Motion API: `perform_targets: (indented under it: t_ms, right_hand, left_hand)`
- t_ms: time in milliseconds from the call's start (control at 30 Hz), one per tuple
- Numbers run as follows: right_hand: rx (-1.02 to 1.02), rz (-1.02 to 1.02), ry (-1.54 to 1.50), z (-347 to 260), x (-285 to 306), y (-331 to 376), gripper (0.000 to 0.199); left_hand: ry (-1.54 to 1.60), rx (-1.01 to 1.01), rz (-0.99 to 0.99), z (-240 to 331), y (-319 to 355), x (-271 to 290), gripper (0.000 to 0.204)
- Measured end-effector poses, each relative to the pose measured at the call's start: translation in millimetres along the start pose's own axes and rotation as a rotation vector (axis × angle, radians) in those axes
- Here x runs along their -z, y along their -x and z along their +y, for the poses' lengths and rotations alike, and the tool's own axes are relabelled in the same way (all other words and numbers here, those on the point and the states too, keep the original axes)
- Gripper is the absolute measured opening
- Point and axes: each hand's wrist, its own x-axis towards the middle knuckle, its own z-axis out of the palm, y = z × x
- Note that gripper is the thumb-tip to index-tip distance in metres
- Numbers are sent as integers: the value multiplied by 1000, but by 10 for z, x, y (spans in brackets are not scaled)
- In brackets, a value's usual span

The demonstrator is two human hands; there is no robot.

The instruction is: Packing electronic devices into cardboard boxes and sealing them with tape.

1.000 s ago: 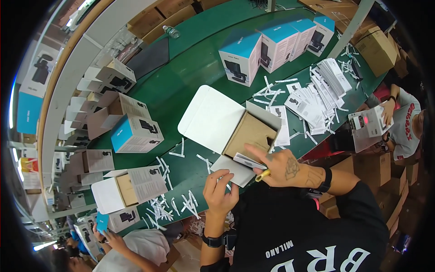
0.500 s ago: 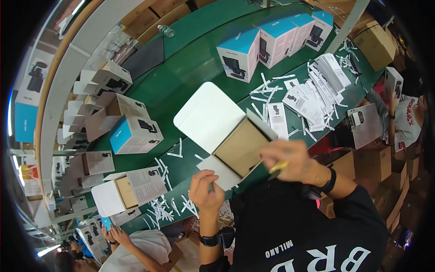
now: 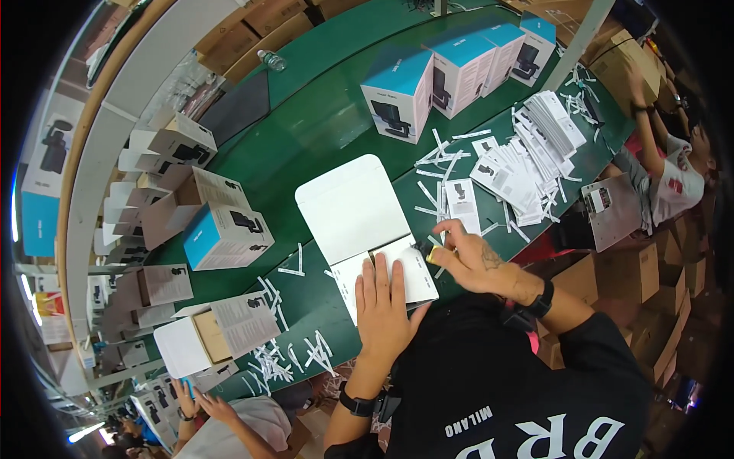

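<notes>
In front of me on the bench stands a white cardboard box [image 3: 417, 274]. Its inner side flaps are folded in over the opening. The large lid flap [image 3: 353, 205] stays up, tilted away from me. My left hand [image 3: 382, 304] lies on the folded flaps with its fingers stretched out, pressing them from above. At the box's right edge, my right hand [image 3: 474, 262] is closed on a small yellow tool [image 3: 437, 255] with a dark end, its exact kind unclear. The box's contents are hidden under the flaps.
Printed boxes with blue tops [image 3: 394, 73] stand along the far side. Leaflets [image 3: 512, 172] and paper strips lie to the right. Another open box [image 3: 180, 340] and a blue-sided box [image 3: 229, 233] are at left. Co-workers' hands [image 3: 202, 405] show at lower left; another person stands right.
The side flaps have come down over the brown inside of the box. My left hand has moved from the box's near-left corner onto the flaps; my right hand has shifted slightly left.
</notes>
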Motion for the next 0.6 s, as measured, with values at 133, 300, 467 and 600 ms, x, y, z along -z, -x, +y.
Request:
perform_targets:
  t_ms: [133,300,467,600]
  right_hand:
    - [112,-59,183,-83,185,-88,24]
    - [192,-27,275,-161,274,-65,18]
    - [184,-31,344,-227,289,-17,18]
    - [190,-14,347,-211,261,-26,18]
  left_hand:
    - [-51,-27,2,-82,90,-61,90]
    - [-31,-34,11,-86,103,-76,92]
    - [11,-9,29,-113,106,-72,93]
    - [-18,2,11,-121,126,-49,89]
